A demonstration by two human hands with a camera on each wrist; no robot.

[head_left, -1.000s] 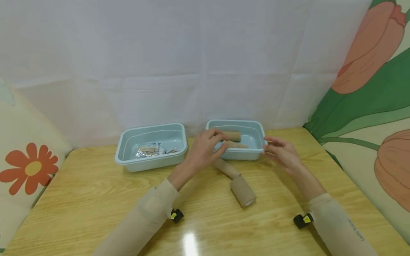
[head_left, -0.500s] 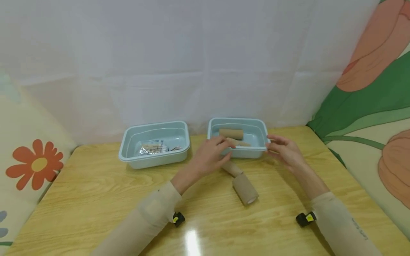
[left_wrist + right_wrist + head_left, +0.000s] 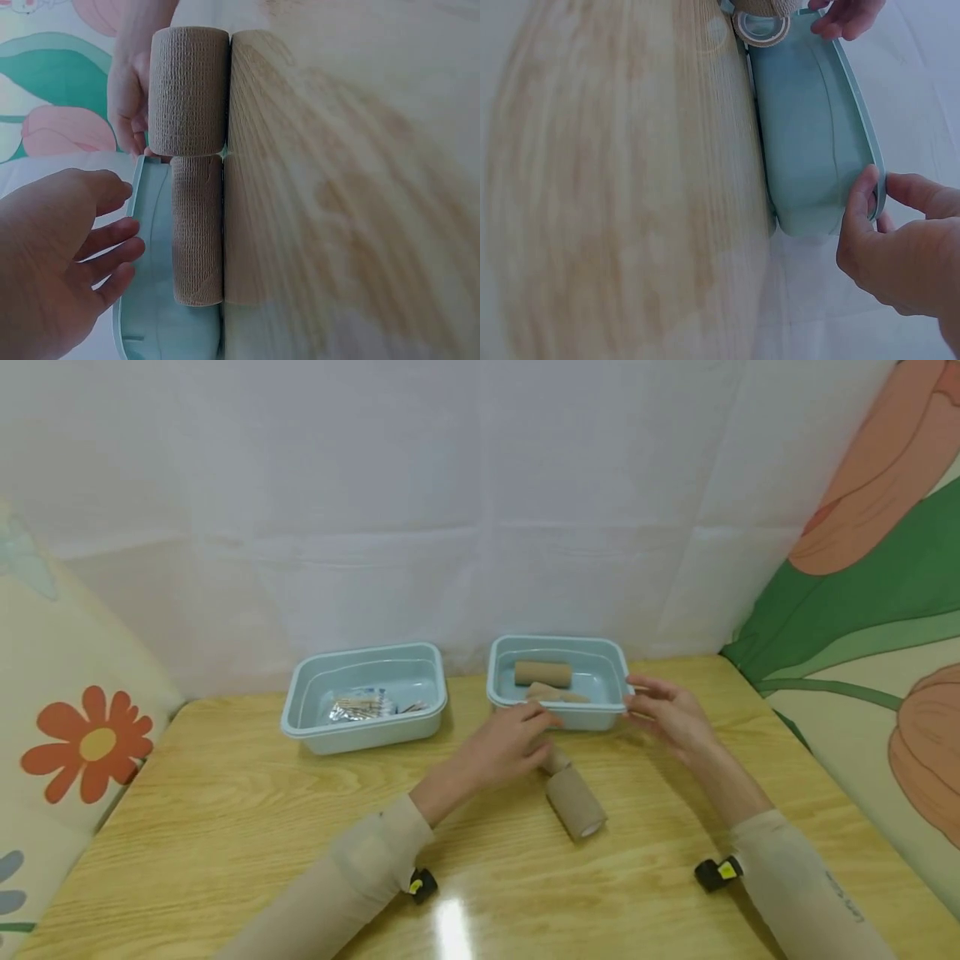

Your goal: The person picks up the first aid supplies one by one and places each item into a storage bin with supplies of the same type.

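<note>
In the head view, a thick brown bandage roll and a thinner bandage roll lie end to end on the table, in front of the right light-blue tray. My left hand hovers at the tray's front rim, over the thinner roll and partly hiding it. The left wrist view shows its fingers loosely bent, with nothing held. At the tray's right front corner my right hand pinches the rim between thumb and fingers. Inside this tray are a brown roll and another brown piece.
Left of it stands a second light-blue tray holding a shiny clear packet of thin sticks. A white cloth hangs behind the wooden table. Flower-painted panels flank both sides.
My left hand has drawn back from over the right tray toward its front edge, baring more of the brown pieces inside. The right hand has stayed at the tray's corner.
</note>
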